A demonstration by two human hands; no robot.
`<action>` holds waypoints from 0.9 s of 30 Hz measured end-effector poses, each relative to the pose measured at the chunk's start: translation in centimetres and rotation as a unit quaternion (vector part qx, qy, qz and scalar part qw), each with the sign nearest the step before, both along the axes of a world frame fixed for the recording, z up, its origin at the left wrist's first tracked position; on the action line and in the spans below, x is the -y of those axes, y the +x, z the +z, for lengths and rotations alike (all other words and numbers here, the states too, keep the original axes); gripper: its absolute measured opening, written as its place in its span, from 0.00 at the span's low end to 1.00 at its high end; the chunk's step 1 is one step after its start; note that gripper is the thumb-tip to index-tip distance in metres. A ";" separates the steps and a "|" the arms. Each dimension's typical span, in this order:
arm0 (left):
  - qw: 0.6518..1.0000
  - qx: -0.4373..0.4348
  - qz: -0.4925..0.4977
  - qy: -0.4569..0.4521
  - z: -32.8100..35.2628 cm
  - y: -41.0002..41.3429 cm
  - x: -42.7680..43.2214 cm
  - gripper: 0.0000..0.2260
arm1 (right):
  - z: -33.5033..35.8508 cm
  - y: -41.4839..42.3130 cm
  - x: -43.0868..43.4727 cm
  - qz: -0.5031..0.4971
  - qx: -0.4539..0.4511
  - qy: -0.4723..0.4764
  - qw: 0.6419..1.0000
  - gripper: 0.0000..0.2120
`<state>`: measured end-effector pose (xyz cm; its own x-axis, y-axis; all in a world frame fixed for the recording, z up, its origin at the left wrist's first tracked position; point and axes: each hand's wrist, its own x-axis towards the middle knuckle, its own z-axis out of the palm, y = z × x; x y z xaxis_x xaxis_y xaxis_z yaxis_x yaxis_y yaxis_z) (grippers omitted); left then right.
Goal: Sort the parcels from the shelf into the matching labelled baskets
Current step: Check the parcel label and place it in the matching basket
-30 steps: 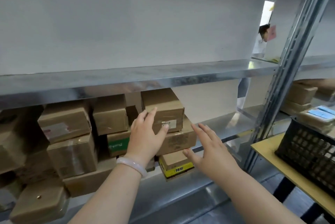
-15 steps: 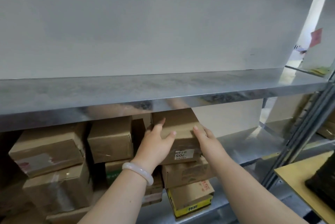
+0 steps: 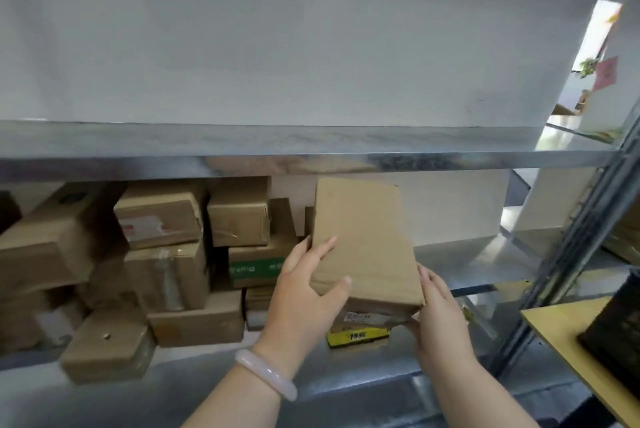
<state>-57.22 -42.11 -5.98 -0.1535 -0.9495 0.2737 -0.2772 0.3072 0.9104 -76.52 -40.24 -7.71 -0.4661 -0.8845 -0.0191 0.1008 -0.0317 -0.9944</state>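
Hands: L hand & R hand both clasp tilted cardboard parcel w/ curled fingers.

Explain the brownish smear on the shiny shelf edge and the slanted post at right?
Head view: the galvanised steel shelf edge mirrors the brown cardboard parcel beneath it; the wide-angle lens likely tilts the grey metal upright post; the bright gap at top right is overexposed; the stacked cardboard boxes at left sit shadowed.
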 end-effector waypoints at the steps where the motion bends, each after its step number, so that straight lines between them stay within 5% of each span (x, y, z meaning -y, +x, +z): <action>1: 1.000 -0.004 0.006 -0.010 0.0 0.2 -1.7 0.24 | -0.1 0.0 -1.3 0.013 0.021 -0.009 1.000 0.10; 4: 0.999 -0.015 0.032 -0.021 -0.3 1.0 -6.9 0.25 | -0.7 0.3 -5.0 0.110 0.090 0.005 0.990 0.22; 7: 0.999 0.004 0.037 -0.013 -0.8 2.6 -11.6 0.26 | -1.1 1.1 -8.4 0.205 0.136 0.040 0.968 0.24; 10: 0.996 0.067 0.053 0.034 -0.6 4.9 -15.3 0.31 | -1.6 3.1 -11.6 0.197 0.085 0.034 0.976 0.38; 14: 0.979 0.089 0.095 0.155 0.1 8.6 -19.0 0.62 | -0.5 9.1 -15.3 0.229 -0.047 0.017 0.972 0.55; 17: 0.972 0.061 0.130 0.188 0.1 11.4 -21.2 0.66 | 0.7 13.4 -17.0 0.242 -0.126 -0.014 0.962 0.51; 19: 0.975 -0.031 0.119 0.186 -0.2 13.6 -22.2 0.61 | 1.1 15.3 -17.5 0.256 -0.175 -0.028 0.950 0.46; 24: 0.952 -0.251 0.074 0.160 -1.4 20.7 -25.3 0.50 | 1.1 20.2 -15.9 0.290 -0.035 0.023 0.956 0.16; 27: 0.930 -0.318 0.067 0.173 -2.7 26.1 -27.0 0.44 | 0.5 25.8 -15.6 0.395 -0.011 0.102 0.913 0.24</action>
